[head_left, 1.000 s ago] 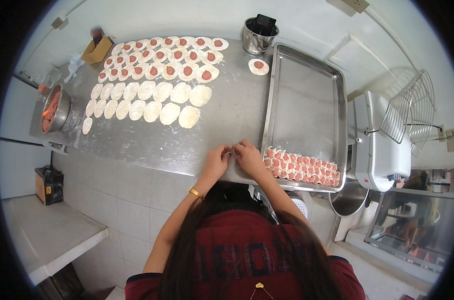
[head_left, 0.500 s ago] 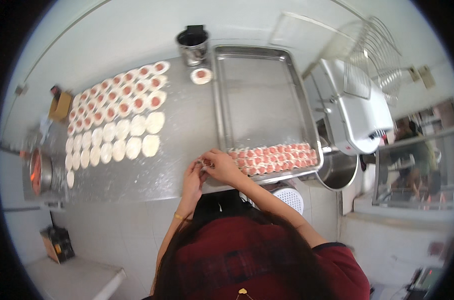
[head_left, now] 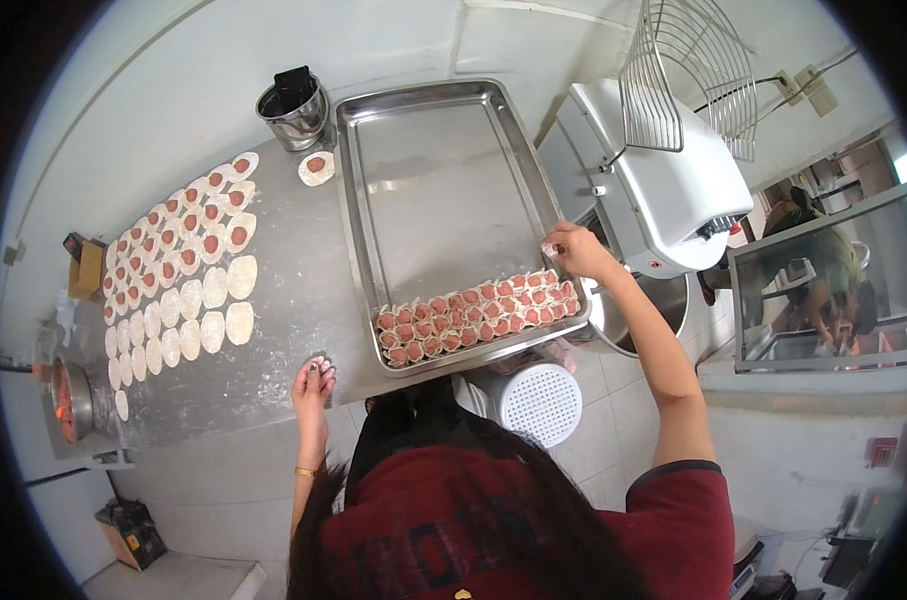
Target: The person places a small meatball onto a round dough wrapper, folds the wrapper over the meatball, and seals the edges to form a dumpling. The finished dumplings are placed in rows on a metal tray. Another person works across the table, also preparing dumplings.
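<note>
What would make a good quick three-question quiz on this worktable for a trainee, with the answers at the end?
1. True or false: the rows of open-topped dumplings fill only the end of the tray nearest the person.

2. Multiple choice: which hand is at the tray's right side? A, the left; B, the right hand; C, neither.

3. Short answer: what stands just behind the lone filled wrapper, the one set apart from the others?

Key: 1, true. 2, B. 3, a metal bucket with a black object in its top.
</note>
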Tool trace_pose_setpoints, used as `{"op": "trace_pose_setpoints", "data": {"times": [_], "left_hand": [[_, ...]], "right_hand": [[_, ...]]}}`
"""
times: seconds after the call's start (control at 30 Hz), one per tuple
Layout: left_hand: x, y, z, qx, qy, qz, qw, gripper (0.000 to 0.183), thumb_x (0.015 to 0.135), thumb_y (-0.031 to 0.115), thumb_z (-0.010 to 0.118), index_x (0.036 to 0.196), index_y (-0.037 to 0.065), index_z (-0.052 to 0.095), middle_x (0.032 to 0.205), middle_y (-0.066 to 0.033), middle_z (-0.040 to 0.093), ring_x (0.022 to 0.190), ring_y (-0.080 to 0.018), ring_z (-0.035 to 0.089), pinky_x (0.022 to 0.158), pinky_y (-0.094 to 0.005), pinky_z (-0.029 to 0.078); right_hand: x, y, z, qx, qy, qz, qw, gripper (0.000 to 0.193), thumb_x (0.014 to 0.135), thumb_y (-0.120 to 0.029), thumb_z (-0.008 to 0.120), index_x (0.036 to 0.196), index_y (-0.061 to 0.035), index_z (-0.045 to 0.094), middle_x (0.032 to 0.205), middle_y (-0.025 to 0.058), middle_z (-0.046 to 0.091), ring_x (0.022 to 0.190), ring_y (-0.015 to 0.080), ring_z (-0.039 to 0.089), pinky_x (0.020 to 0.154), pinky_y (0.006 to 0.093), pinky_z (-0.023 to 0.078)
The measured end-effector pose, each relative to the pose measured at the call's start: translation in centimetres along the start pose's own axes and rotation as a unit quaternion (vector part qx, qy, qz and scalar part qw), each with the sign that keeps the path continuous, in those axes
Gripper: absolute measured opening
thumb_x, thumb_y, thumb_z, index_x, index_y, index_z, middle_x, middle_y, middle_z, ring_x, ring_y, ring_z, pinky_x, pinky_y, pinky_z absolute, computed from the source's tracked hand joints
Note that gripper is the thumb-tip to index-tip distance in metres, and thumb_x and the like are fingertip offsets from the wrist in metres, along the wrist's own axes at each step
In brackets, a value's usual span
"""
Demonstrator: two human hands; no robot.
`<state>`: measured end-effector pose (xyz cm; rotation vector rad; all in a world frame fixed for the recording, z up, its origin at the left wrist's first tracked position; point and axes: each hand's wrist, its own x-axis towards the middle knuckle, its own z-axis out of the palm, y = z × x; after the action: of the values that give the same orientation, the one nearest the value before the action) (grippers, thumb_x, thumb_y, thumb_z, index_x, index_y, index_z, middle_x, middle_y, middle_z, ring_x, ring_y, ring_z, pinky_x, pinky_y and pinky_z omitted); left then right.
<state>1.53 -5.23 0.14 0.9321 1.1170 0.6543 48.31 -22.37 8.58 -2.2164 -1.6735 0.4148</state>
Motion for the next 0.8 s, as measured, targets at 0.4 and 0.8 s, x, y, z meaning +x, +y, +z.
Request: {"op": "trace_pose_setpoints", "data": {"times": [0.4,0.8], "left_hand": [[-1.4,-0.1,3.5,0.034,0.012,0.002,0.999,0.025,0.092,0.015,0.05,0.114,0.004,0.053,0.101,-0.0029,0.059,0.087,-0.0102,0.058,0.075,-0.0218,0.047],[-1.8,-0.6,4.6,0.032,0.0,-0.008,0.999,0.023,0.089,0.008,0.054,0.112,0.005,0.054,0.098,-0.0033,0.06,0.087,-0.0108,0.058,0.075,-0.0217,0.048]], "right_hand": [[-1.6,2.1,1.8,-0.104,-0.081,-0.102,0.986,0.023,0.067,-0.001,0.058,0.09,-0.0048,0.061,0.09,0.0119,0.055,0.081,0.0328,0.059,0.071,0.0407,0.049],[-2.1,2.1,1.8,-0.086,-0.102,-0.066,0.989,0.021,0.061,-0.005,0.062,0.082,-0.0015,0.064,0.082,0.0176,0.062,0.079,0.035,0.061,0.071,0.0417,0.05]]}}
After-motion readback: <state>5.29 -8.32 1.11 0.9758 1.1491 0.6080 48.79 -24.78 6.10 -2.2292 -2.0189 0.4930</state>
